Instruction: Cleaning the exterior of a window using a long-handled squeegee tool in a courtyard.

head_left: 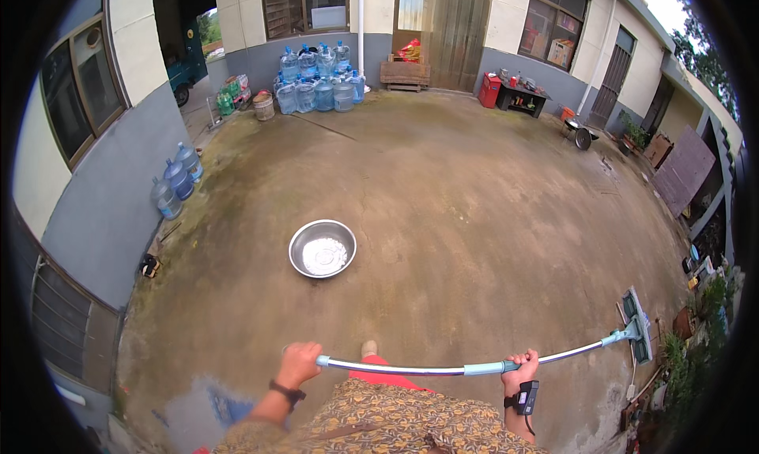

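Across my body I carry a long pole (427, 370) with silver tubing and teal grips, and a flat teal-and-grey mop or squeegee head (637, 327) at its right end. My left hand (300, 361) is closed around the pole's left end. Farther along, beside the middle teal joint, my right hand (521, 367) is wrapped round the pole. The head hangs at the right, near the plants along the yard's edge. Ahead and slightly left, a metal basin (322, 249) with something white or bright inside sits on the concrete, apart from both hands.
Stacked blue water bottles (316, 82) stand against the far wall, and several more bottles (178, 181) line the left wall. A red box (489, 91) and a dark low table (522, 98) are at the back right. Potted plants (676, 375) edge the right side.
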The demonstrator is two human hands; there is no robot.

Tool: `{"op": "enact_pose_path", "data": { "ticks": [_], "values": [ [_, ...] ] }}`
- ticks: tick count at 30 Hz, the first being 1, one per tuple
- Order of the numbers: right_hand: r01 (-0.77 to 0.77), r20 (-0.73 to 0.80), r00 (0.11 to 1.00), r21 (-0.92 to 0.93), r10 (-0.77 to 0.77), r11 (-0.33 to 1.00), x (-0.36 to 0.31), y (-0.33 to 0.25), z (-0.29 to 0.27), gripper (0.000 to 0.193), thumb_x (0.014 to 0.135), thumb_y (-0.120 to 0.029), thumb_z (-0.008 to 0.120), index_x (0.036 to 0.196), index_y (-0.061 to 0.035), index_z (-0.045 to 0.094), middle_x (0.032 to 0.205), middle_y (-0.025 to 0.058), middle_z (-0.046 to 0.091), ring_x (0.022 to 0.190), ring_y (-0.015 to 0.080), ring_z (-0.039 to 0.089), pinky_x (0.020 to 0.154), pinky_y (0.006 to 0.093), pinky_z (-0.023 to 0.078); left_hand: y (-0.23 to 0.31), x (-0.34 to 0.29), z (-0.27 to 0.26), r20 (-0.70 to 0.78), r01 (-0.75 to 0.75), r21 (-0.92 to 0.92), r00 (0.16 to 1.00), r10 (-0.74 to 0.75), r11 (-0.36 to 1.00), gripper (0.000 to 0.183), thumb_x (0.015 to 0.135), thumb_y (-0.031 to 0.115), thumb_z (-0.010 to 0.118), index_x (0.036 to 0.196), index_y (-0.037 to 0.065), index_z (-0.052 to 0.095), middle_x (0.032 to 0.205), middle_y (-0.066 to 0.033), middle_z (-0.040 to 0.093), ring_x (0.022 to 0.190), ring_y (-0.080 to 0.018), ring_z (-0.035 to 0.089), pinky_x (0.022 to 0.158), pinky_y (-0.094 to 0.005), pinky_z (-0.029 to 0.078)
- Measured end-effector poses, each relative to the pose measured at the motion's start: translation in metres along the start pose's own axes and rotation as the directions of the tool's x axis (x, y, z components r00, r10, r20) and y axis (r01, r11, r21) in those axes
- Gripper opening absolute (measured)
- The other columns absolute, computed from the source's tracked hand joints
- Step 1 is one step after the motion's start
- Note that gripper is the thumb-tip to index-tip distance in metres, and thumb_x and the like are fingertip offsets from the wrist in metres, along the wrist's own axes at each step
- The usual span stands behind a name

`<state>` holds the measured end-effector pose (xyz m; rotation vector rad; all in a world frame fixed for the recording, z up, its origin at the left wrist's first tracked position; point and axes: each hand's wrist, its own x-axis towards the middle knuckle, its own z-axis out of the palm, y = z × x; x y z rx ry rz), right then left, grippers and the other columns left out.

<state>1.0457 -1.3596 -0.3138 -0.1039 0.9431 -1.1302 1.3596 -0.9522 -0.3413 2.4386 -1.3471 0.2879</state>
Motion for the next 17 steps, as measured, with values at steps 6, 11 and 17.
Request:
{"op": "enact_pose_path", "data": {
  "ticks": [6,11,17],
  "values": [
    [0.034,0.015,0.999,-0.023,-0.034,0.999,0.104,0.062,0.13,0.027,0.086,-0.02,0.057,0.067,-0.0173,0.038,0.051,-0.0055,0.033,0.043,0.0103,0.036,0.045,0.0279,0.035,-0.075,0.136,0.067,-0.009,0.076,-0.02,0.997,-0.076,0.997,0.014,0.064,0.014,0.068,0.069,0.013,0.056,0.065,-0.0058,0.058,0.062,-0.0275,0.061,0.057,-0.041,0.048],
    [-0.085,-0.016,0.996,0.013,0.085,0.996,0.175,0.107,0.245,0.029,0.087,-0.018,0.054,0.064,-0.0168,0.035,0.05,-0.0048,0.031,0.042,0.0104,0.034,0.044,0.0269,0.038,-0.125,0.276,0.029,-0.089,0.01,0.046,0.996,-0.006,0.999,0.015,0.063,0.01,0.067,0.072,0.01,0.054,0.067,-0.0056,0.058,0.062,-0.0268,0.06,0.058,-0.04,0.048],
    [-0.463,-0.047,0.882,-0.265,0.468,0.846,0.337,0.263,0.345,0.033,0.084,-0.025,0.058,0.064,-0.0152,0.035,0.051,-0.0018,0.037,0.044,0.0144,0.04,0.046,0.0278,0.043,-0.13,0.289,-0.003,0.011,0.32,0.276,0.942,-0.336,0.906,0.014,0.065,0.009,0.064,0.076,0.01,0.056,0.07,-0.0064,0.059,0.069,-0.0266,0.063,0.061,-0.039,0.05]
  ]
}}
